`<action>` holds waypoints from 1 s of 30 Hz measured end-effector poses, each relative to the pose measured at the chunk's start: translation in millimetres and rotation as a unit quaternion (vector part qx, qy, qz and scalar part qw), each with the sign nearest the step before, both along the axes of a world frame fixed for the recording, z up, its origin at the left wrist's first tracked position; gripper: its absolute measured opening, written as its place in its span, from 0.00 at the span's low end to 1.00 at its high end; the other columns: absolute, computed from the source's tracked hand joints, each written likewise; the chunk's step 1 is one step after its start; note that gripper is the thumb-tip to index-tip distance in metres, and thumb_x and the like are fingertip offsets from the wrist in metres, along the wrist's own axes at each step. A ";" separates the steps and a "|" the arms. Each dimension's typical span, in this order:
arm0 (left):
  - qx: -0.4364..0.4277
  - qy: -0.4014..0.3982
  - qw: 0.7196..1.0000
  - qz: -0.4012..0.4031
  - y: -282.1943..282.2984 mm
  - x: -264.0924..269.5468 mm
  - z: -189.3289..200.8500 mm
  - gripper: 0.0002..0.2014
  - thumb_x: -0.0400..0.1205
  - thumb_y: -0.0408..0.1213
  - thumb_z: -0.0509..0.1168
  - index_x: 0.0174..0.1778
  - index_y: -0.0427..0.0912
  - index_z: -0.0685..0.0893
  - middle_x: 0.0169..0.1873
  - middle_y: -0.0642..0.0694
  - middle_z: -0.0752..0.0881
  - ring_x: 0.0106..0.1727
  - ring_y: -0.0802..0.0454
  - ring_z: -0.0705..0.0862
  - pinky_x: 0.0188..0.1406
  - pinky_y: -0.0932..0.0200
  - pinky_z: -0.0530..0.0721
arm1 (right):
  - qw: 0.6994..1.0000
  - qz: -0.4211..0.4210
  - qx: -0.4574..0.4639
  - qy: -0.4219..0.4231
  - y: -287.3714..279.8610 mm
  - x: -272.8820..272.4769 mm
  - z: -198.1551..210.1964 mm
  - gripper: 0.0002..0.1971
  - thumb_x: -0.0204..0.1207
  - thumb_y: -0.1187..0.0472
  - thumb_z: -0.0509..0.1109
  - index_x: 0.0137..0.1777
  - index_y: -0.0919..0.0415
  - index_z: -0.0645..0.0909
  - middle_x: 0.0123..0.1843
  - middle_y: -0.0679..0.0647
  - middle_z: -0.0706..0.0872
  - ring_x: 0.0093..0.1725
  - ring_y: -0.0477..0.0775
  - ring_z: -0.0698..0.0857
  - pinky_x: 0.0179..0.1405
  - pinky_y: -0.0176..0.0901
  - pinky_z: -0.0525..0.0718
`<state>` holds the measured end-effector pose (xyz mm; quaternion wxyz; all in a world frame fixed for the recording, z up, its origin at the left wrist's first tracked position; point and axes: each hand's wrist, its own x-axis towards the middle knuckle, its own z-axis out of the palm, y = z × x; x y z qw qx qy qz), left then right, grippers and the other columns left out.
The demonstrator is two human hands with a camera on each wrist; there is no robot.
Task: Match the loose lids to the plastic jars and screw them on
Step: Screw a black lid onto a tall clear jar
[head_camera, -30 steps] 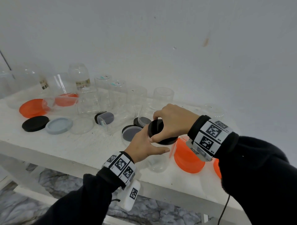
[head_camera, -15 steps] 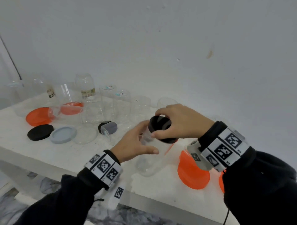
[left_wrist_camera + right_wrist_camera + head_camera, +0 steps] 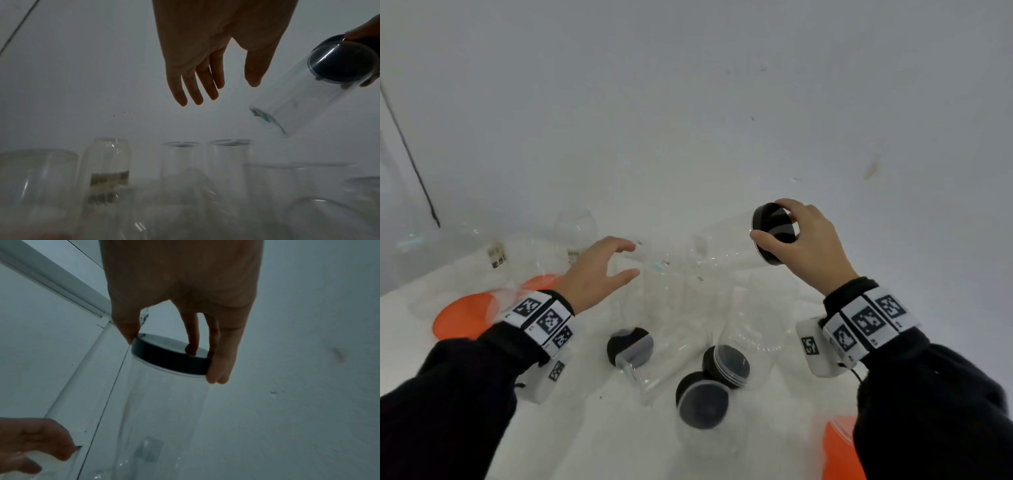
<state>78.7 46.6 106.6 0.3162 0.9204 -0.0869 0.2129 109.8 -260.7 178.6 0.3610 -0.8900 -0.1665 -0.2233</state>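
Right hand [image 3: 806, 240] grips lidded jar [image 3: 164, 410]; left hand [image 3: 595, 270] open beside.

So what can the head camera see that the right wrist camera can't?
Only the head view shows the table, the orange lids, the capped jars lying on it, and both sleeves with their wrist bands. Only the right wrist view shows, up close, the fingers and thumb pinching the rim of the black lid, and the clear jar hanging below it. Both show the right hand holding that lid, and the left hand open, holding nothing.
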 end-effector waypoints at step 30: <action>0.173 0.224 0.954 -0.096 49.6 159.7 1.7 0.30 0.77 0.51 0.69 0.74 0.47 0.70 0.71 0.51 0.73 0.70 0.54 0.71 0.69 0.61 0.68 | 0.976 -0.068 -0.132 0.157 21.9 154.9 -34.0 0.34 0.66 0.49 0.78 0.71 0.53 0.71 0.66 0.53 0.74 0.60 0.53 0.75 0.59 0.46 0.76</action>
